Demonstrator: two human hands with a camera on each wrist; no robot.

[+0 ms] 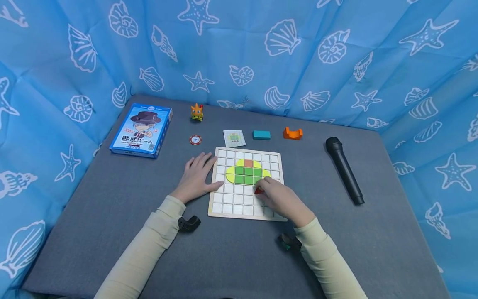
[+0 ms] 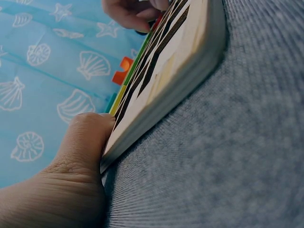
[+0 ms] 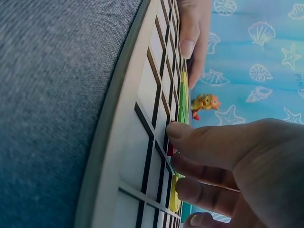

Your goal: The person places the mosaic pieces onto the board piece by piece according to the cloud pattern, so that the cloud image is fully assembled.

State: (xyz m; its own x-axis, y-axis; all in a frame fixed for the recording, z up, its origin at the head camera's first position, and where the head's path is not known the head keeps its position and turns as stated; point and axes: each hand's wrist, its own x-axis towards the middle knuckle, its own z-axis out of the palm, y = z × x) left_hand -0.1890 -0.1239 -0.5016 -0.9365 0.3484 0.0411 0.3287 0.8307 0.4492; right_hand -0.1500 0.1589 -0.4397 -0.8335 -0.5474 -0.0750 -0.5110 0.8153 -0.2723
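A wooden grid board [image 1: 246, 217] with white squares lies flat on the table. Green square tiles [image 1: 249, 180] fill its upper middle, with yellow curved pieces [image 1: 230, 175] around them and an orange-red tile [image 1: 248, 163] above. My left hand [image 1: 196, 176] rests at the board's left side, fingers spread, its thumb [image 2: 83, 137] touching the edge. Over the lower right of the pattern, my right hand [image 1: 280, 199] pinches a small red tile [image 3: 171, 147] between thumb and fingers, close to the board's surface. The fingers hide much of the tile's shape.
Behind the board are a pattern card [image 1: 234, 138], a teal block [image 1: 261, 135], an orange curved block [image 1: 293, 133], a poker chip [image 1: 195, 139] and a small figurine [image 1: 196, 112]. A blue game box [image 1: 141, 131] lies left, a black microphone [image 1: 344, 170] right.
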